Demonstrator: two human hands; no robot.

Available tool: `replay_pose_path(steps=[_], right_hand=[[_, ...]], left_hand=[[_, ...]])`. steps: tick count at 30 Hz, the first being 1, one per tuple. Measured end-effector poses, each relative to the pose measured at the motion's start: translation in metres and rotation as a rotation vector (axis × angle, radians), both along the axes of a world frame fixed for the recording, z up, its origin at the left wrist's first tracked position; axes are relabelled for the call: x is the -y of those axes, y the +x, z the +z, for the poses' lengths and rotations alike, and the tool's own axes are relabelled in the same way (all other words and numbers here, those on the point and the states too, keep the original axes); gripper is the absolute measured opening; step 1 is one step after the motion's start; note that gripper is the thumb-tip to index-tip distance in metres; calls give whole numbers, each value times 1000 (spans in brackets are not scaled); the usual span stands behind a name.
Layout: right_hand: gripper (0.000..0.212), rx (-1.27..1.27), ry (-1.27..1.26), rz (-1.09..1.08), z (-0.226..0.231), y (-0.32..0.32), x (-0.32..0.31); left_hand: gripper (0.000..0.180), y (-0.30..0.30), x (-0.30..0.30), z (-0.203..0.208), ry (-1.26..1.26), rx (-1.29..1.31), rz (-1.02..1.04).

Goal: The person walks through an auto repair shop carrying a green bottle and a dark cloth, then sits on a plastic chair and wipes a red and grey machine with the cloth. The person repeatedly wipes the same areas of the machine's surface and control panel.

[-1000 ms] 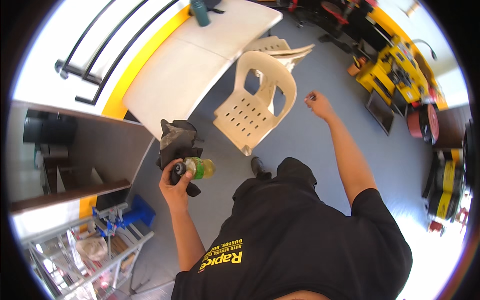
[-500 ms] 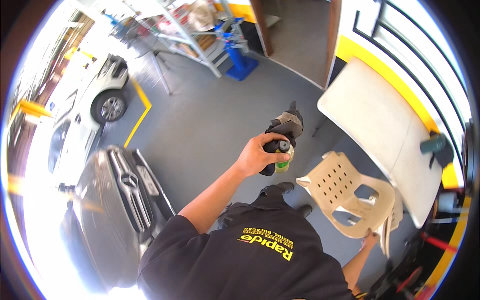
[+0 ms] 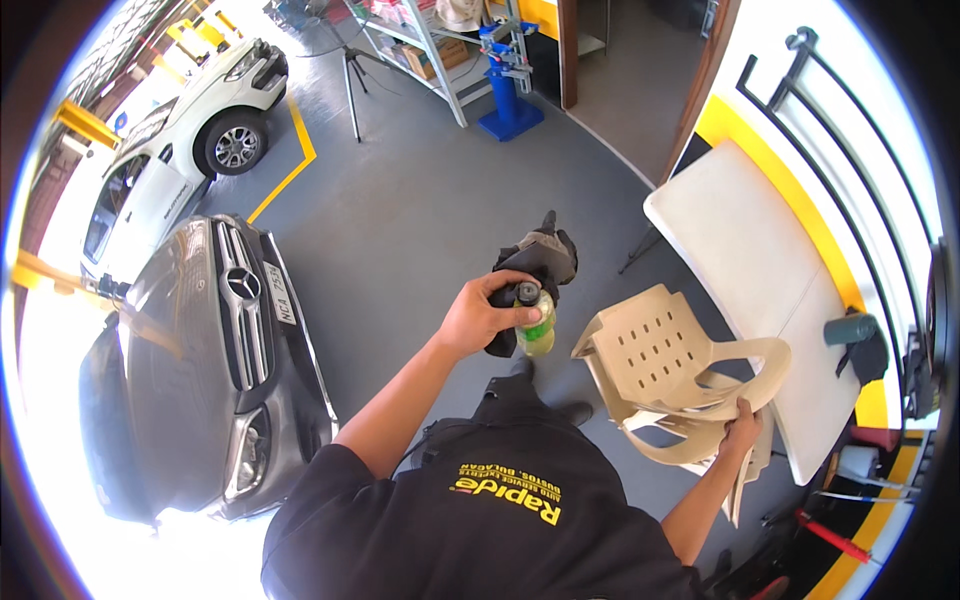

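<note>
My left hand [image 3: 474, 316] is closed around a small bottle [image 3: 540, 338] with a black cap, green label and pale yellowish contents. A crumpled black and grey bundle, possibly gloves or cloth, [image 3: 548, 256] is bunched against the bottle in the same grasp; how the fingers hold it is partly hidden. On the right, my right hand [image 3: 741, 430] grips the armrest of a beige plastic chair [image 3: 640, 342] with slots in its backrest. Beneath it shows another beige chair [image 3: 668, 452], stacked or nested with the first.
A white folding table [image 3: 740, 225] stands along the right wall, bearing a teal cylinder [image 3: 850, 329] and dark cloth. To the left are a dark car [image 3: 165, 360] and a white vehicle [image 3: 165, 165]. A blue stand [image 3: 510, 105] and metal shelving [image 3: 430, 65] stand ahead, near a doorway.
The upper chair has tilted and risen somewhat, exposing more of the chair below; my right hand has come up with its armrest. My left hand still holds the bottle and bundle. The view has shifted.
</note>
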State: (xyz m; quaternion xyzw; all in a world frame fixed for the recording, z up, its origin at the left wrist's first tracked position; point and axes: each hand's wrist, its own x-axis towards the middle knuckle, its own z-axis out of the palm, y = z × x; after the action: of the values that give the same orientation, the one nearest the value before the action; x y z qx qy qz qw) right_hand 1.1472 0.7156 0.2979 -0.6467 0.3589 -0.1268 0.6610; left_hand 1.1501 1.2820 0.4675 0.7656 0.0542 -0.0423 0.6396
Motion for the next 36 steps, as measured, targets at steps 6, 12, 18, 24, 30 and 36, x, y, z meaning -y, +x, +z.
replay_pose_path(steps=[6, 12, 18, 24, 30, 36], right_hand=[[21, 157, -109, 95, 102, 14, -83], [19, 291, -135, 196, 207, -5, -171], [21, 338, -133, 421, 255, -15, -203], [41, 394, -55, 806, 280, -15, -205], [46, 315, -67, 1330, 284, 45, -142], [42, 398, -14, 1837, 273, 122, -151]], left_hand=[[46, -43, -50, -9, -150, 0, 98], [47, -123, -116, -10, -4, 42, 272], [47, -240, -133, -3, 39, 131, 608], [47, -385, -43, -15, 137, 159, 996], [50, -471, 170, -9, 48, 24, 1370], [47, -422, 334, 27, -158, 230, 1664]])
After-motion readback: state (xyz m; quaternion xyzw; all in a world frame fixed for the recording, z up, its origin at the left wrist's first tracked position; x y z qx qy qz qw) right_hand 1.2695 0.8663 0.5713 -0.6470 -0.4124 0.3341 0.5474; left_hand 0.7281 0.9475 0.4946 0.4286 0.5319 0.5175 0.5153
